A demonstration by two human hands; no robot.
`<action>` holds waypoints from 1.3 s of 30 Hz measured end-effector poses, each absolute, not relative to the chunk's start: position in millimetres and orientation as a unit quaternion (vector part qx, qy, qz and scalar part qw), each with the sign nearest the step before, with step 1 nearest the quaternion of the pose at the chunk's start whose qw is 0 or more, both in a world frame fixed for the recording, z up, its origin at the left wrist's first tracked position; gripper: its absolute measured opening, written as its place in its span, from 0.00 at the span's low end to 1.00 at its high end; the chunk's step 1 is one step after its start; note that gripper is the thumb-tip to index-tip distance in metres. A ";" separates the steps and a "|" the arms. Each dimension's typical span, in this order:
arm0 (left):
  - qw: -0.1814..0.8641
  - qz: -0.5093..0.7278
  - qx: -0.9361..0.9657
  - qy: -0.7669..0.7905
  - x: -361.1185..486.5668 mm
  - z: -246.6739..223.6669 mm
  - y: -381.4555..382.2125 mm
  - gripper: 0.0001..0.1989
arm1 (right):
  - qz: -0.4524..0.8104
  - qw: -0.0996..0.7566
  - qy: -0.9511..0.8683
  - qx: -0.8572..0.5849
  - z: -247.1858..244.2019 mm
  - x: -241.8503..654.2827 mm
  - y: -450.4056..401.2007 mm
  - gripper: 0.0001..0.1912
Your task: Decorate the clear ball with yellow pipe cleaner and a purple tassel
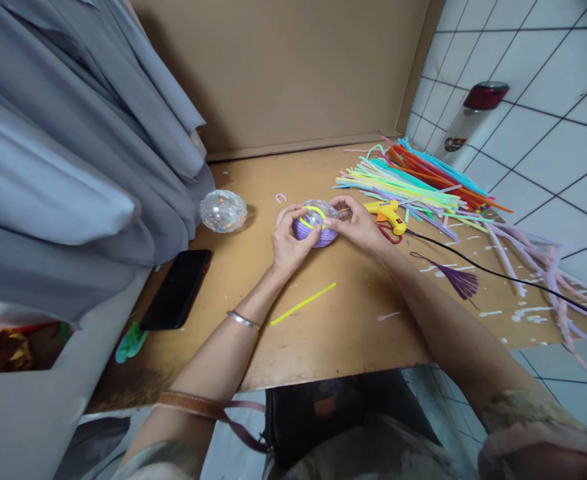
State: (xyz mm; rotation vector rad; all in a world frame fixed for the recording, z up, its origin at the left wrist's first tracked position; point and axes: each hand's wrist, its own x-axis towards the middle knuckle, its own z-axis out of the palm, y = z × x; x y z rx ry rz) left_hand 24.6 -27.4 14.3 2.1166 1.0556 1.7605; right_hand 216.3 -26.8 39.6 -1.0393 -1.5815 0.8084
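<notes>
A clear ball (pixel 316 204) is held between my two hands over the table, its lower part wrapped in rows of purple pipe cleaner (pixel 317 241). Across its near side curves a yellow pipe cleaner (pixel 305 223). My left hand (pixel 291 240) grips the ball from the left, thumb along the front. My right hand (pixel 356 223) closes on the ball's right side, its thumb at the end of the yellow curve; some of its fingertips are hidden behind the ball. Nearer me lies a straight yellow pipe cleaner (pixel 303 304). A second clear ball (pixel 223 211) sits to the left.
A yellow glue gun (pixel 389 215) with a black cord lies right of my hands, beside many coloured pipe cleaners (pixel 403 183). There are also a purple tassel (pixel 458 280), a black phone (pixel 177 289), a grey curtain (pixel 73 147) and a red-lidded bottle (pixel 468 120).
</notes>
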 end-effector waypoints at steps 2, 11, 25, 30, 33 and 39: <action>0.095 0.595 0.715 0.355 24.5 14.2 -27.1 0.19 | 0.343 0.514 -0.654 -0.436 38.9 216.8 -26.4 0.24; 0.087 0.609 0.714 0.335 25.3 14.3 -27.4 0.16 | 0.296 0.505 -0.681 -0.439 39.5 219.9 -27.8 0.29; 0.110 0.596 0.720 0.337 19.7 17.2 -28.5 0.18 | 0.317 0.512 -0.697 -0.389 40.6 219.6 -32.2 0.23; 0.098 0.588 0.729 0.336 20.1 20.3 -31.3 0.19 | 0.317 0.513 -0.690 -0.400 40.6 219.3 -32.7 0.20; 0.094 0.576 0.738 0.339 19.9 20.3 -32.7 0.21 | 0.301 0.518 -0.692 -0.404 40.2 219.3 -31.2 0.18; 0.090 0.542 0.765 0.337 18.6 16.4 -30.5 0.25 | 0.315 0.515 -0.687 -0.405 40.9 218.9 -32.0 0.17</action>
